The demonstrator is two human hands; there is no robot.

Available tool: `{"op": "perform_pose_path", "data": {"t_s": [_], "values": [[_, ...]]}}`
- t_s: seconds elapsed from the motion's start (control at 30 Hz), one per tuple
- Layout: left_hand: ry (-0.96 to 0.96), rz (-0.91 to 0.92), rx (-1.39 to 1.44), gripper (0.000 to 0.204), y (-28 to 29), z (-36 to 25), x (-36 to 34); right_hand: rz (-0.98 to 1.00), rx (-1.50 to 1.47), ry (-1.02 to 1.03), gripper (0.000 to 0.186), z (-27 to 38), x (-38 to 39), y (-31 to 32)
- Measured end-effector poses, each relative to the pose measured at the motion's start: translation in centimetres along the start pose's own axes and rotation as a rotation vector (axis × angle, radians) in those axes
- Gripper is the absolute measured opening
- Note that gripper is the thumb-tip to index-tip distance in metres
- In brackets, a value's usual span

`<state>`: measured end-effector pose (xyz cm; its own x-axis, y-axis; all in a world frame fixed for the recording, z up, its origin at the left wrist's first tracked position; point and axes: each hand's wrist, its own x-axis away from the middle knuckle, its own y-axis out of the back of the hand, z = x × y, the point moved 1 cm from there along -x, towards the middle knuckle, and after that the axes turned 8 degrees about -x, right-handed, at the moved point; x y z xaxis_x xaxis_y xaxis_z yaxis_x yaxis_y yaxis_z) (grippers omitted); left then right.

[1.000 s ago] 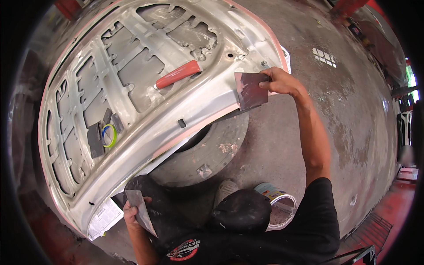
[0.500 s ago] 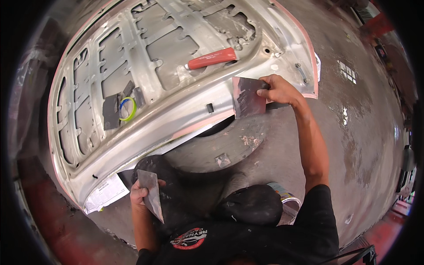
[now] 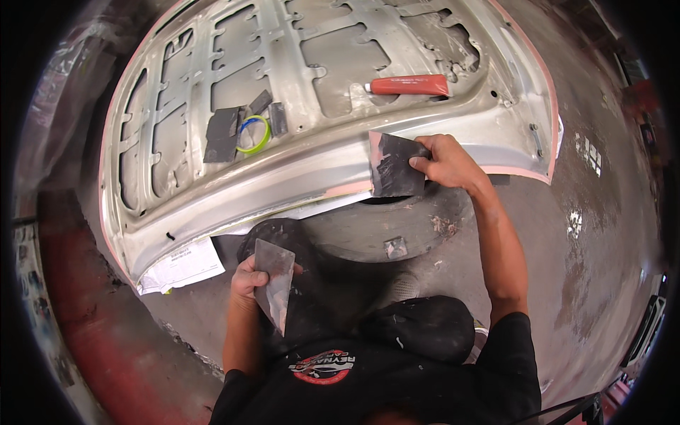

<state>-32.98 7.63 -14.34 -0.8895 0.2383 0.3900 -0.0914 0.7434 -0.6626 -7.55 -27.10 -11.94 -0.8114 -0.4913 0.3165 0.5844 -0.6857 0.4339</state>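
Observation:
My right hand [image 3: 450,161] grips a dark flat spreader [image 3: 393,173] smeared with pink filler, held against the near lip of a silvery car panel [image 3: 361,46] whose edges show pink patches. Lower down, my left hand [image 3: 249,278] holds a thin metal plate [image 3: 276,280], also streaked with filler, above my dark-clothed leg. A red tube [image 3: 407,84] lies on the panel above the spreader. To its left are several grey rectangular pieces [image 3: 219,131] with a green and blue ring [image 3: 265,127] among them.
Masking paper [image 3: 184,262] hangs under the panel's lower left edge. A dusty tyre [image 3: 418,234] lies beneath it on the stained grey floor [image 3: 574,269]. A bucket [image 3: 480,330] is mostly hidden beside my knee. Red flooring runs along the left.
The view has turned, so the panel appears farther right and more level. My right hand has shifted left along the panel's edge with the spreader. My left hand still holds the plate.

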Motion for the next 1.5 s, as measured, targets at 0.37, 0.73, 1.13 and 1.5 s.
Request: {"op": "perform_pose_path", "data": {"t_s": [0.37,0.73,1.13,1.5], "values": [[-0.002,0.108,0.086,0.06,0.7,0.2,-0.2,0.145,-0.066,0.101,0.025,3.6,-2.0,-5.8],[0.064,0.205,0.11,0.062,1.5,0.3,-0.4,-0.373,-0.746,0.127,0.039,-4.3,11.6,6.3],[0.064,0.045,-0.031,0.062,0.7,0.2,-0.6,-0.596,-1.096,0.199,0.031,-9.3,15.0,4.1],[0.081,0.216,0.104,0.054,0.4,0.6,-1.0,-0.635,-1.338,0.267,0.028,-10.4,16.3,2.5]]}}
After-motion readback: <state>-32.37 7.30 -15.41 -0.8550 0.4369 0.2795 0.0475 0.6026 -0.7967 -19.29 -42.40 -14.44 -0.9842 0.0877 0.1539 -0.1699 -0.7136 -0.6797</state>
